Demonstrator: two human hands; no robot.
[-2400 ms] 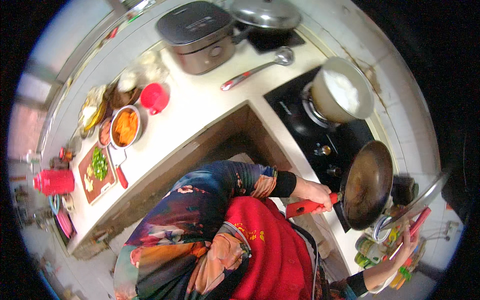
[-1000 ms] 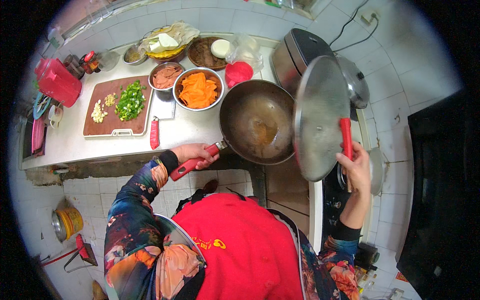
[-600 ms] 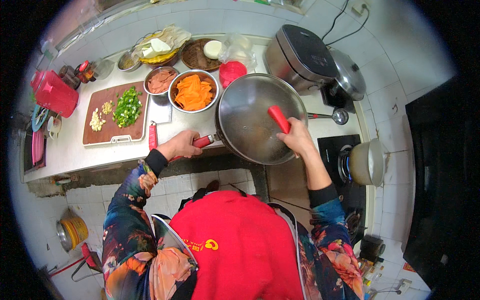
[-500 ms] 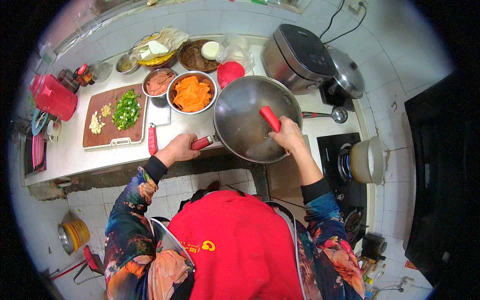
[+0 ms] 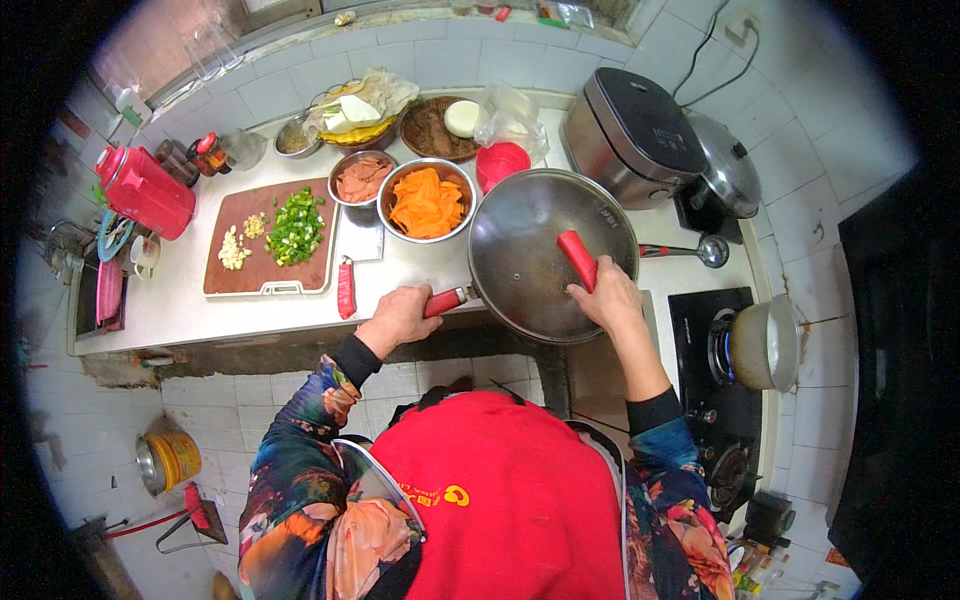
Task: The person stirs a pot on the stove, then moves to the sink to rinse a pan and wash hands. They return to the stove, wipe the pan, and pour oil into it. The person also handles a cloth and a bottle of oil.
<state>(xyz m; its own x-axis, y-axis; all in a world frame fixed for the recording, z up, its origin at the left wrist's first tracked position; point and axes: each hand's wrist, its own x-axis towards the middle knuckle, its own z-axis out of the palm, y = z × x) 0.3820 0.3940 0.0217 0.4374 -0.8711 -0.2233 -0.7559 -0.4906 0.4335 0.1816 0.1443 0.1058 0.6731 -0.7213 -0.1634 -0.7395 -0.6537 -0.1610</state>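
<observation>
Left hand (image 5: 402, 318), curled closed: we're clasping long red pan handle (image 5: 444, 303); right hand (image 5: 612, 296), curled: we're gripping red bar handle (image 5: 574, 254) on round see-through lid (image 5: 518, 272), beside round steel bowl (image 5: 466, 190).

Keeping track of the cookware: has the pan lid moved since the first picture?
Yes, leftward: the lid was right of the black stove; now it is on the stove's left, over the pan.

wall (image 5: 440, 65): white tiles | floor (image 5: 397, 382): pale tiles | window (image 5: 160, 62) — upper left | counter (image 5: 170, 312) — white
</observation>
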